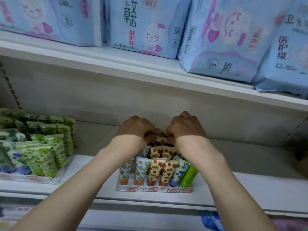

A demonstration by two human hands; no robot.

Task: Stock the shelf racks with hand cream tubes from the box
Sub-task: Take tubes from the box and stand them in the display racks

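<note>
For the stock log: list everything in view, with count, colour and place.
Middle rack: one, clear, lower shelf centre.
Strawberry tubes: several, cream with red, rack's middle columns.
Orange-print tubes: several, white with orange, rack's left columns.
Blue-flower tube: at least one, white-blue, rack's right.
Green tube: one, plain green, rack's right end.
Leaf-print tubes: many, green, tray at left.
Pad packs: at least four, light blue, upper shelf.
Left hand: grips strawberry tubes at rack's back.
Right hand: same, beside it.

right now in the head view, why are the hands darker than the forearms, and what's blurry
Head view: left hand and right hand sit in the upper shelf's shadow, forearms lit; blue packs at the top corners look soft; hand cream tubes sharper.
</note>
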